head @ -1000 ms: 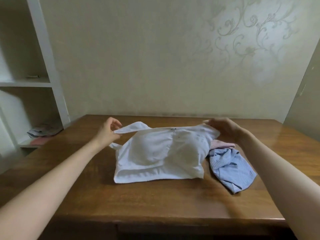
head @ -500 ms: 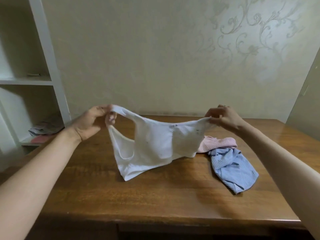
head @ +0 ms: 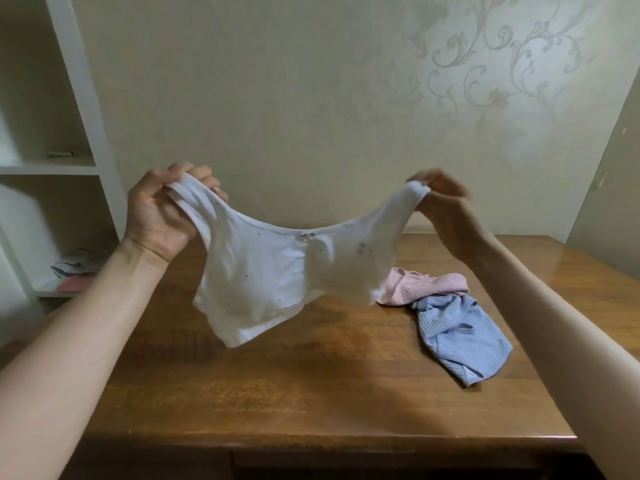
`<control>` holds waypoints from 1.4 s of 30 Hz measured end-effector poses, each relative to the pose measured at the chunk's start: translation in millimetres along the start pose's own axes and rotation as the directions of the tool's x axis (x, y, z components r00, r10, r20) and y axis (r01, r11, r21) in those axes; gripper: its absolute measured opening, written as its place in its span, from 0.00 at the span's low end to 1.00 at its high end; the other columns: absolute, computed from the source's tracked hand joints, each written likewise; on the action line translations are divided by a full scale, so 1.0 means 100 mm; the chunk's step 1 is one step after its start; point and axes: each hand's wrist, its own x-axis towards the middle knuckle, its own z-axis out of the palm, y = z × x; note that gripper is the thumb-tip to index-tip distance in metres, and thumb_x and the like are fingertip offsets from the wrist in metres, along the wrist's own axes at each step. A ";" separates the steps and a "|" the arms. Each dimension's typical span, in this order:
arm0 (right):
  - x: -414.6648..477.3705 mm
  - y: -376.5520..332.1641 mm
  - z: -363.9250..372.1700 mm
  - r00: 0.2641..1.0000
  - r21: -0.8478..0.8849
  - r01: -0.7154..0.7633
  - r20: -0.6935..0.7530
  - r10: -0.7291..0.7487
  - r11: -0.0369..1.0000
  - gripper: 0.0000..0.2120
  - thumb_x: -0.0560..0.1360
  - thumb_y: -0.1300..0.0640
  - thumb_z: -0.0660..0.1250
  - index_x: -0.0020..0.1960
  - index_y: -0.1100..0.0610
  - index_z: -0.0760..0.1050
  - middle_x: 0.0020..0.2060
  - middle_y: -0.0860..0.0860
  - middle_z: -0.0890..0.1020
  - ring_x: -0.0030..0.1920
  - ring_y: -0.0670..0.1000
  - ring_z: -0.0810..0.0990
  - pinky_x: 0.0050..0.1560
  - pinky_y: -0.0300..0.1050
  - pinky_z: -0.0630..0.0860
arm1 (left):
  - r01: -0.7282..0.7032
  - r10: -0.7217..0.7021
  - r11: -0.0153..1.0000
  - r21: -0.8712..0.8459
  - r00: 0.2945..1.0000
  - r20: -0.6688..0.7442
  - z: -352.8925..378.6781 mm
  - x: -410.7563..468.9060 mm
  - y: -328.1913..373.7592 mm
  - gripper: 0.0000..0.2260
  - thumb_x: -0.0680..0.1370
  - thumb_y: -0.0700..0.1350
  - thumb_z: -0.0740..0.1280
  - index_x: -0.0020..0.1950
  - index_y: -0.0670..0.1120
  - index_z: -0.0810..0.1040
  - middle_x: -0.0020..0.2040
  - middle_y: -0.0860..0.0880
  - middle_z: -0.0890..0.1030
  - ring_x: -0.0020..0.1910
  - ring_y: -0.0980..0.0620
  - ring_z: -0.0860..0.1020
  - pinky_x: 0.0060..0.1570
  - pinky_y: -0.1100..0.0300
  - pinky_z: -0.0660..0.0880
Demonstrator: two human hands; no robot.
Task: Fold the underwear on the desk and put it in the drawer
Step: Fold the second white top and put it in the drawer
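Both hands hold white bra up over desk.

Left hand [head: 162,216] fist-gripped on one strap, right hand [head: 441,209] pinching the other strap; white bra [head: 287,271] stretched between them, hanging in the air above the wooden desk [head: 311,382]. Pink garment [head: 422,284] and blue garment [head: 457,337] lie bunched together on desk, right side. White shelf [head: 52,168] at left.

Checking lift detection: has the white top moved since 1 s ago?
Yes. The white top went up: it lay flat on the desk, now it hangs between the left hand and right hand, hem clear of the wood.
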 end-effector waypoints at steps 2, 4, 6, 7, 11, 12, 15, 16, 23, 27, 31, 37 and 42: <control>0.10 -0.01 0.07 0.995 0.119 -0.033 -0.086 0.043 0.992 0.13 0.73 0.70 0.62 0.43 0.54 0.79 0.33 0.46 0.82 0.36 0.45 0.80 0.41 0.38 0.76 | 0.000 0.022 0.996 0.095 0.973 -0.231 0.05 0.10 -0.07 0.11 0.74 0.44 0.60 0.30 0.50 0.68 0.32 0.53 0.69 0.32 0.56 0.71 0.44 0.62 0.72; 0.18 0.09 0.12 0.987 0.057 -0.078 -0.134 0.085 0.995 0.16 0.74 0.70 0.60 0.48 0.52 0.80 0.38 0.48 0.84 0.40 0.48 0.81 0.46 0.43 0.76 | 0.140 0.083 0.902 0.409 0.872 -0.483 0.01 0.24 -0.21 0.10 0.78 0.42 0.61 0.37 0.49 0.74 0.34 0.51 0.77 0.30 0.58 0.77 0.37 0.62 0.74; 0.24 0.29 0.11 0.990 -0.236 -0.126 -0.093 0.107 0.963 0.23 0.72 0.72 0.60 0.55 0.48 0.79 0.44 0.53 0.82 0.43 0.52 0.77 0.45 0.46 0.73 | 0.425 0.170 0.553 0.717 0.785 -0.596 -0.12 0.31 -0.39 0.04 0.78 0.45 0.65 0.52 0.49 0.73 0.47 0.45 0.78 0.41 0.52 0.79 0.44 0.57 0.75; 0.25 0.40 0.10 0.991 -0.445 -0.137 -0.057 0.124 0.885 0.26 0.70 0.73 0.61 0.60 0.48 0.76 0.49 0.57 0.79 0.44 0.54 0.76 0.45 0.45 0.72 | 0.538 0.217 0.361 0.761 0.745 -0.630 -0.24 0.31 -0.50 0.11 0.77 0.47 0.66 0.59 0.48 0.72 0.55 0.42 0.76 0.51 0.47 0.77 0.52 0.54 0.73; 0.10 0.65 -0.04 0.971 -0.810 -0.196 -0.080 0.227 0.553 0.26 0.69 0.72 0.63 0.65 0.57 0.73 0.61 0.58 0.78 0.46 0.53 0.78 0.47 0.43 0.74 | 0.591 -0.030 0.074 0.803 0.807 -0.590 -0.27 -0.01 -0.76 0.16 0.76 0.50 0.66 0.60 0.44 0.73 0.62 0.42 0.72 0.59 0.45 0.73 0.53 0.56 0.70; 0.03 0.65 -0.06 0.949 -0.815 -0.225 -0.059 0.310 0.534 0.21 0.70 0.70 0.64 0.62 0.58 0.76 0.57 0.58 0.81 0.43 0.52 0.79 0.44 0.42 0.76 | 0.562 -0.220 -0.047 0.826 0.800 -0.558 -0.24 -0.13 -0.80 0.18 0.75 0.54 0.67 0.59 0.45 0.73 0.61 0.44 0.73 0.58 0.47 0.73 0.51 0.56 0.71; -0.20 0.68 -0.14 0.734 -0.898 -0.261 0.053 0.677 0.355 0.10 0.73 0.56 0.70 0.54 0.57 0.80 0.46 0.54 0.83 0.34 0.47 0.79 0.31 0.36 0.76 | 0.389 -0.654 -0.375 0.841 0.533 -0.538 -0.09 -0.42 -0.87 0.35 0.67 0.65 0.69 0.69 0.54 0.64 0.65 0.49 0.64 0.66 0.49 0.67 0.60 0.56 0.70; -0.27 0.70 -0.16 0.663 -0.928 -0.233 0.068 0.746 0.291 0.14 0.72 0.49 0.71 0.54 0.56 0.79 0.45 0.52 0.82 0.34 0.46 0.78 0.31 0.36 0.75 | 0.342 -0.705 -0.417 0.842 0.463 -0.537 -0.07 -0.49 -0.91 0.40 0.65 0.66 0.70 0.72 0.58 0.57 0.69 0.50 0.59 0.70 0.48 0.63 0.65 0.54 0.67; -0.45 0.84 -0.28 0.604 -0.935 -0.284 -0.004 0.797 0.211 0.23 0.68 0.39 0.71 0.48 0.60 0.81 0.35 0.51 0.78 0.33 0.47 0.74 0.30 0.35 0.70 | 0.208 -0.676 -0.362 0.909 0.612 -0.410 0.00 -0.78 -1.08 0.46 0.68 0.59 0.71 0.75 0.57 0.45 0.75 0.61 0.39 0.76 0.51 0.44 0.72 0.50 0.60; -0.50 0.79 -0.24 0.588 -0.871 -0.396 0.003 0.809 0.291 0.08 0.70 0.54 0.74 0.35 0.54 0.78 0.33 0.49 0.79 0.33 0.46 0.76 0.34 0.35 0.73 | 0.134 -0.567 -0.371 0.919 0.751 -0.339 0.02 -0.86 -1.11 0.41 0.69 0.57 0.68 0.74 0.57 0.47 0.74 0.63 0.41 0.76 0.53 0.49 0.68 0.52 0.66; -0.53 0.75 -0.19 0.790 -0.566 -0.465 0.081 0.607 0.681 0.09 0.75 0.63 0.66 0.36 0.57 0.72 0.33 0.49 0.74 0.35 0.46 0.73 0.36 0.36 0.71 | 0.075 -0.575 -0.464 0.883 0.732 -0.365 0.07 -0.94 -1.14 0.35 0.73 0.52 0.64 0.76 0.56 0.49 0.78 0.58 0.45 0.76 0.52 0.53 0.67 0.54 0.65; -0.56 0.73 -0.13 0.876 -0.349 -0.442 0.030 0.481 0.826 0.13 0.76 0.59 0.66 0.34 0.54 0.70 0.27 0.46 0.73 0.26 0.42 0.70 0.26 0.33 0.65 | 0.174 -0.415 -0.465 0.868 0.823 -0.387 0.01 -0.87 -1.28 0.19 0.79 0.42 0.52 0.70 0.48 0.65 0.70 0.46 0.70 0.67 0.45 0.70 0.63 0.53 0.68; -0.53 0.68 -0.27 0.862 -0.351 -0.460 0.041 0.505 0.815 0.06 0.73 0.57 0.70 0.50 0.50 0.78 0.46 0.50 0.82 0.44 0.50 0.80 0.43 0.42 0.76 | 0.275 -0.208 -0.362 0.891 0.908 -0.365 -0.13 -0.84 -1.29 0.13 0.80 0.46 0.57 0.64 0.48 0.70 0.64 0.47 0.76 0.60 0.45 0.76 0.52 0.54 0.72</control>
